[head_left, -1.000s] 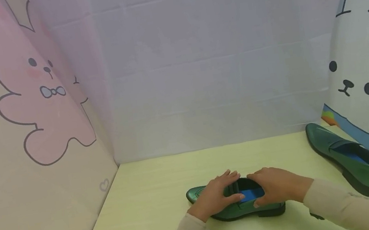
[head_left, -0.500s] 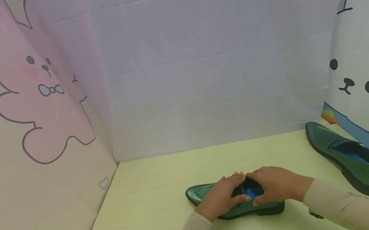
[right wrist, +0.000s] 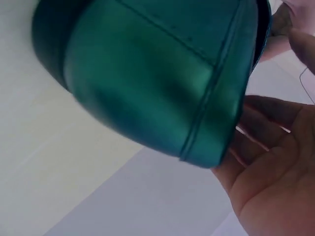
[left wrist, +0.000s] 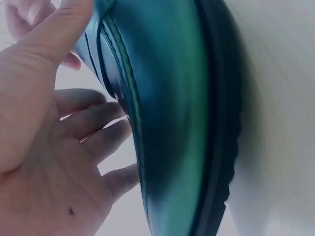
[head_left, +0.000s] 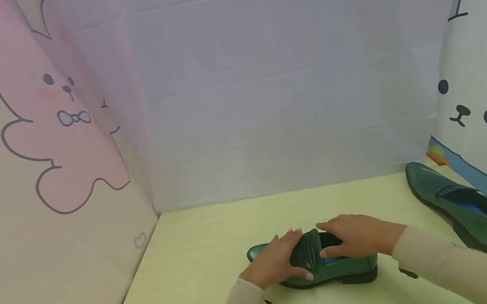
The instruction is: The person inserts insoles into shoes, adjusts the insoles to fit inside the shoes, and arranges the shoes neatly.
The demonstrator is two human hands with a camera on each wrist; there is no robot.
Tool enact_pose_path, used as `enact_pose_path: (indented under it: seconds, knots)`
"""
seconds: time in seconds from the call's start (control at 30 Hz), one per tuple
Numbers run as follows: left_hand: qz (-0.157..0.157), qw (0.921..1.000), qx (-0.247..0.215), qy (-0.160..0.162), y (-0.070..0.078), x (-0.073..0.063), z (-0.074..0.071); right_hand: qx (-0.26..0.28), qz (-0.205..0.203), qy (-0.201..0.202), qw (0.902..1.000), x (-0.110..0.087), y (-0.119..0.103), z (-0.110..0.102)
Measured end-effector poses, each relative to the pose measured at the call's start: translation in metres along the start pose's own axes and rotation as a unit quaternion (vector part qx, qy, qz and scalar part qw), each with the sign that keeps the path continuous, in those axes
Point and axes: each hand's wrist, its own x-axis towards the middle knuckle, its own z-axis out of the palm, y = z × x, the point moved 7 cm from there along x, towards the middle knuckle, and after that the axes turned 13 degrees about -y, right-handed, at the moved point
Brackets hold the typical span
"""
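Observation:
A green leather loafer (head_left: 356, 265) with a dark sole stands upright on the table, toe to the left. A strip of blue insole (head_left: 332, 259) shows through its opening. My left hand (head_left: 276, 261) spans the front part, thumb on the near side and fingers extended over the far side. In the left wrist view, the left thumb (left wrist: 59, 29) lies against the upper. My right hand (head_left: 355, 236) reaches over the opening from the heel end, its fingers fairly straight. The right wrist view shows the heel (right wrist: 142, 83), with the right fingers partly hidden behind it.
A second green loafer (head_left: 465, 211) stands at the table's right side, its toe towards the back. The pale yellow-green table (head_left: 192, 254) meets a light cloth wall (head_left: 235, 95) behind. Rabbit-printed sheets (head_left: 477, 138) hang at both sides.
My left hand first slid right towards the opening, then back left over the front part. The right hand has shifted slightly left. The strap across the upper shows more; the loafer stays in place.

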Motion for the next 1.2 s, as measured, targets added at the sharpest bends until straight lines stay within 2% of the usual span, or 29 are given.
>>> enact_pose_path:
  seconds: [0.1,0.17,0.37,0.87,1.2]
  knots:
    - [-0.011,0.9999,0.005,-0.008,-0.006,0.0,0.002,0.003,-0.039,-0.007,0.9992,0.008,-0.006,-0.002]
    - [-0.012,0.9999,0.0,-0.01,-0.007,0.0,0.003,-0.009,-0.049,-0.013,0.9987,0.014,-0.009,-0.002]
    - [-0.014,0.9999,-0.004,-0.006,-0.007,0.001,0.002,-0.018,-0.006,-0.034,0.9992,0.02,-0.007,0.002]
    - [0.007,0.9986,0.043,0.029,-0.005,0.002,-0.003,-0.063,-0.039,0.018,0.9971,0.021,-0.013,0.006]
    - [-0.018,0.9997,0.001,0.017,-0.008,0.003,-0.002,-0.056,0.042,-0.036,0.9969,0.028,-0.014,0.017]
